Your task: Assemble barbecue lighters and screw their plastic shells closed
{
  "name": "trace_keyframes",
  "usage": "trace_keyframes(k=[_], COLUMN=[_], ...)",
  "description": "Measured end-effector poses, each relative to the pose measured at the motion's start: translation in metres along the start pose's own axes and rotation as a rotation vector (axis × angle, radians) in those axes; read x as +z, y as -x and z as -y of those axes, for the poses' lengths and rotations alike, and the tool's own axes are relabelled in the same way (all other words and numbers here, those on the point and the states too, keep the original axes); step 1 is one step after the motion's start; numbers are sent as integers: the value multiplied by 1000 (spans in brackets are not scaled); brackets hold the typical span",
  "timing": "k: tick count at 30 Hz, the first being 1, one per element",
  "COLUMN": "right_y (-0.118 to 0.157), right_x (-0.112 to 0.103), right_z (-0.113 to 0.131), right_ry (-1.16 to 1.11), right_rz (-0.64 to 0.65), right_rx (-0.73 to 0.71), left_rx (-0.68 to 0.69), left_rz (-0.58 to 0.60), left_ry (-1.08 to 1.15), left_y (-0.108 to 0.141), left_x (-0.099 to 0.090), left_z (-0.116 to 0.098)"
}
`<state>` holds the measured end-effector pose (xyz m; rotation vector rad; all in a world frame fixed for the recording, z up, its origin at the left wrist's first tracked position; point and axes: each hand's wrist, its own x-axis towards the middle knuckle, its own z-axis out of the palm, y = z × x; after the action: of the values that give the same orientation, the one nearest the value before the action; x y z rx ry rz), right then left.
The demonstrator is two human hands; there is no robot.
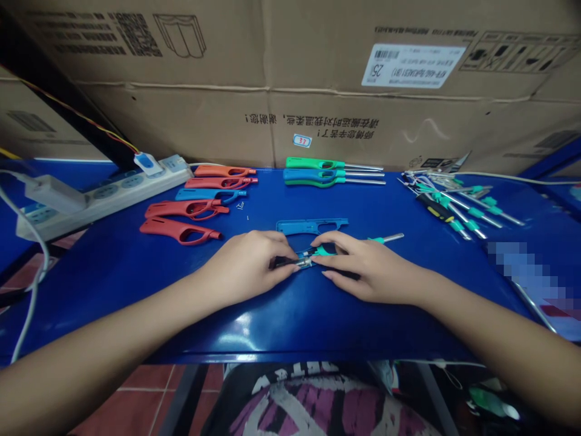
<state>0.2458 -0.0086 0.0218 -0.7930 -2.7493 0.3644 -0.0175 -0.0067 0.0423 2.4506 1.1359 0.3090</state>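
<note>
My left hand (pixel 247 263) pinches the left end of a partly built gas lighter (pixel 306 262), which lies low over the table; the fingers hide most of this dark and clear part. From the right, my right hand (pixel 379 269) has its fingertips closed on the same lighter's inner parts, around a teal piece (pixel 323 250). A metal tube (pixel 393 238) with a teal collar sticks out beyond that hand's knuckles. Just behind both hands lies a blue lighter shell half (pixel 295 227), hollow side up.
Red, orange and blue lighter shells (pixel 179 231) lie at the left near small screws (pixel 240 206) and a power strip (pixel 131 184). Green and blue long-tubed lighters (pixel 313 175) rest behind. At right are tube assemblies (pixel 474 212), a screwdriver (pixel 434 208) and a phone (pixel 535 284). Cardboard (pixel 318 103) backs the table.
</note>
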Motion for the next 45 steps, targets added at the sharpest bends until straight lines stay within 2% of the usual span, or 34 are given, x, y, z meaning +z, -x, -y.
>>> trace_keyframes(k=[11, 18, 24, 30, 40, 45], right_y=[-2, -2, -2, -2, -2, -2], right_x=[-2, -2, -1, 0, 1, 0], right_z=[4, 3, 3, 1, -1, -5], right_ry=[-258, -255, -264, -205, -49, 18], right_rz=[14, 10, -10, -73, -41, -103], right_rx=[157, 161, 142, 98, 42, 1], left_rx=[-51, -67, -48, -38, -11, -16], left_rz=[-7, -3, 11, 6, 5, 0], left_ry=[22, 40, -35, -49, -104, -85], left_y=[-2, -1, 2, 3, 5, 4], left_x=[1, 5, 5, 5, 6, 5], left_z=[-1, -4, -5, -6, -7, -8])
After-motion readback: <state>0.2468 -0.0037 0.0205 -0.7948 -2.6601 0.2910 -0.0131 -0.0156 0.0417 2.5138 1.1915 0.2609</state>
